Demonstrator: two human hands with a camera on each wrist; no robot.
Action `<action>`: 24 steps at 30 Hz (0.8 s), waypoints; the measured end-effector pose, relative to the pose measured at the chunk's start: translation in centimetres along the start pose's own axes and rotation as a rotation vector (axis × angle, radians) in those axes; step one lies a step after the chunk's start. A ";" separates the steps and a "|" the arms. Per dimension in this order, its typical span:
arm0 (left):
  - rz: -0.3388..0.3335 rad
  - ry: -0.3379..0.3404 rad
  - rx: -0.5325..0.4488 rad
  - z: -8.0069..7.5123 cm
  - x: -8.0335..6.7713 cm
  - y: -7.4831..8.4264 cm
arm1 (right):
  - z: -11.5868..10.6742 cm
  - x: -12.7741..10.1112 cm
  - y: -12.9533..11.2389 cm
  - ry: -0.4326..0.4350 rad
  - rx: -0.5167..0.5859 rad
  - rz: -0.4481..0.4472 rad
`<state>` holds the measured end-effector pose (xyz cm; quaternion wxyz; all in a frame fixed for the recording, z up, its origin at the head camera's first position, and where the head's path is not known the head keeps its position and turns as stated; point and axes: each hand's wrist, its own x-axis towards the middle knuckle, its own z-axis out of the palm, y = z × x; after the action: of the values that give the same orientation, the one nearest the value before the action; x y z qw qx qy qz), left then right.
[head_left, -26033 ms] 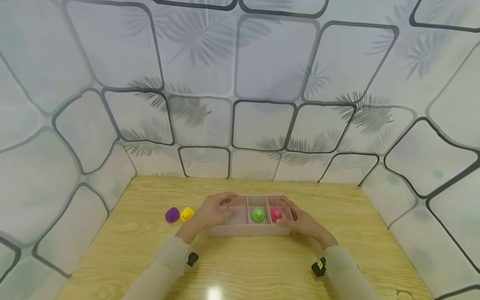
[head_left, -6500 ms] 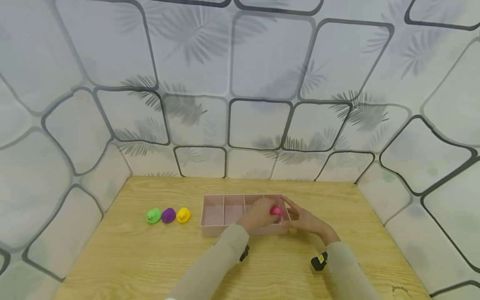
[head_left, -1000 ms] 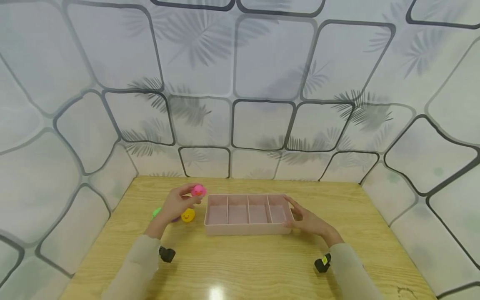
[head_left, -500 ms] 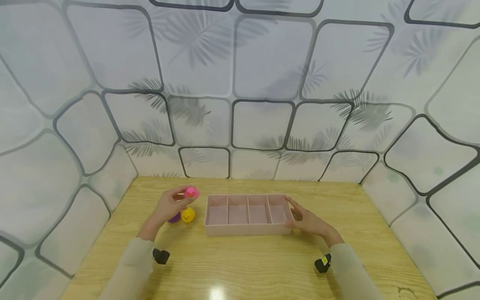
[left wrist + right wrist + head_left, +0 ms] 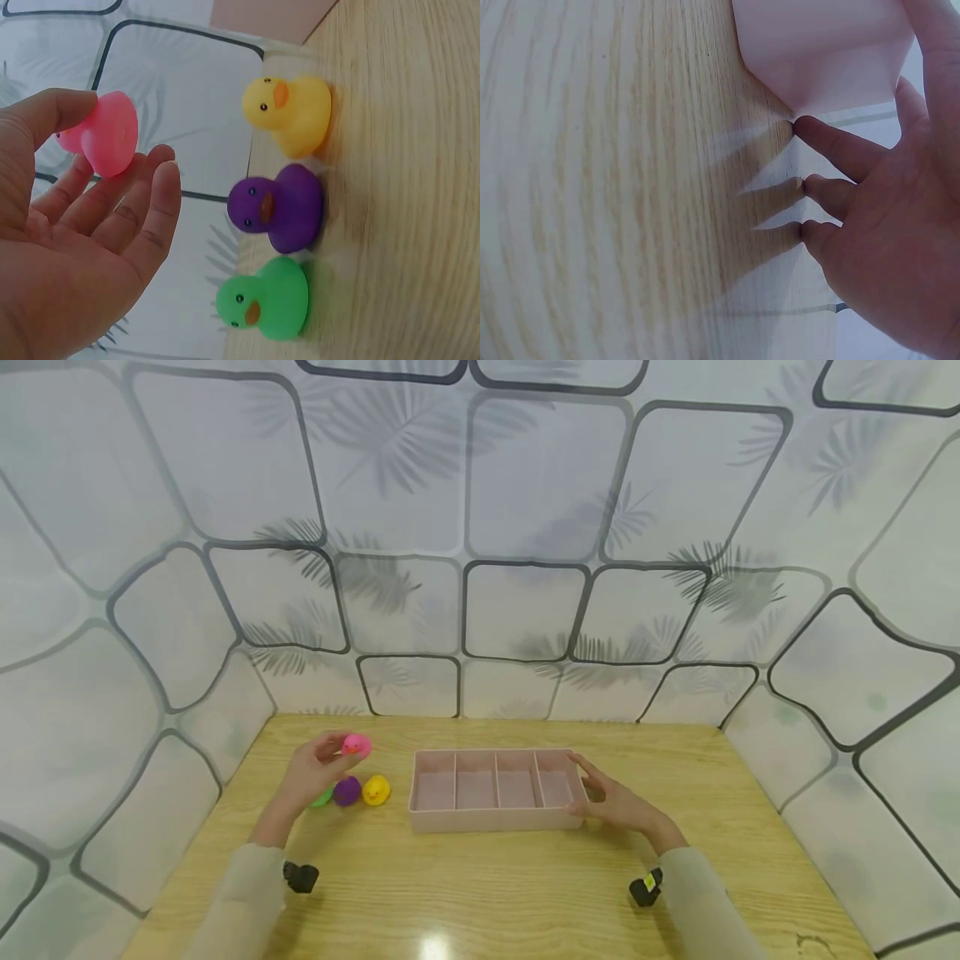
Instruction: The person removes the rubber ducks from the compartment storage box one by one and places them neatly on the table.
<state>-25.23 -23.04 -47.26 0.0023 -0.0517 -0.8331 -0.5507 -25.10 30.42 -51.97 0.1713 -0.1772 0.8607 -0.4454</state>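
Observation:
My left hand [image 5: 309, 774] pinches a pink rubber duck [image 5: 357, 745] between thumb and fingers, up off the table behind a row of three ducks. The row holds a yellow duck [image 5: 289, 112], a purple duck [image 5: 277, 208] and a green duck [image 5: 266, 300]; in the head view the hand partly covers the green one. To their right stands a pale pink box [image 5: 495, 820] with bare compartments in a line. My right hand [image 5: 618, 802] holds the box's right end, thumb at the front corner and index finger at the back; its other fingertips [image 5: 810, 184] rest on the table.
All of this is on a light wood table [image 5: 480, 893]. Patterned cloth walls [image 5: 517, 610] close in the back and both sides. A small black camera sits on the left wrist [image 5: 302, 877], another on the right wrist [image 5: 646, 887].
Earlier the green and pink ducks lay in the box. The green one now stands left of the purple duck; my left hand has carried the pink one out and leftward. The right hand stays put.

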 end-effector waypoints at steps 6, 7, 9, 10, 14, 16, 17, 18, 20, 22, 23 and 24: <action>0.012 0.039 0.039 -1.4 -0.6 -0.7 | 0.1 -0.1 0.1 0.013 -0.008 0.006; 0.011 0.048 0.051 -1.7 -0.7 -0.8 | 0.1 0.0 0.1 0.014 -0.009 0.006; 0.005 0.066 0.079 -2.2 -1.0 -1.0 | 0.1 0.0 0.1 0.015 -0.006 0.005; 0.003 0.075 0.094 -2.5 -1.0 -1.2 | 0.1 -0.1 0.1 0.017 -0.010 0.004; -0.006 0.102 0.132 -3.5 -1.4 -1.9 | 0.3 -0.1 0.1 0.019 -0.010 0.001; -0.007 0.108 0.121 -3.9 -1.5 -2.4 | 0.4 -0.1 0.1 0.022 -0.016 0.001; -0.006 0.113 0.111 -4.1 -1.6 -2.6 | 0.4 -0.1 0.2 0.024 -0.018 0.001; -0.005 0.116 0.097 -4.2 -1.7 -2.9 | 0.4 -0.1 0.2 0.026 -0.023 0.002; -0.004 0.119 0.064 -4.6 -1.8 -3.4 | 0.5 -0.1 0.3 0.031 -0.033 0.003; -0.001 0.123 0.051 -4.8 -2.0 -3.8 | 0.7 -0.2 0.3 0.035 -0.038 0.002; -0.001 0.126 0.050 -5.0 -2.1 -4.0 | 0.7 -0.2 0.4 0.036 -0.041 0.001; -0.001 0.124 0.048 -5.1 -2.1 -4.3 | 0.8 -0.2 0.4 0.038 -0.045 0.000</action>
<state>-23.75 -29.55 -49.30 0.0549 -0.0170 -0.8442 -0.5330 -24.63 30.17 -52.68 0.1509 -0.1727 0.8736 -0.4291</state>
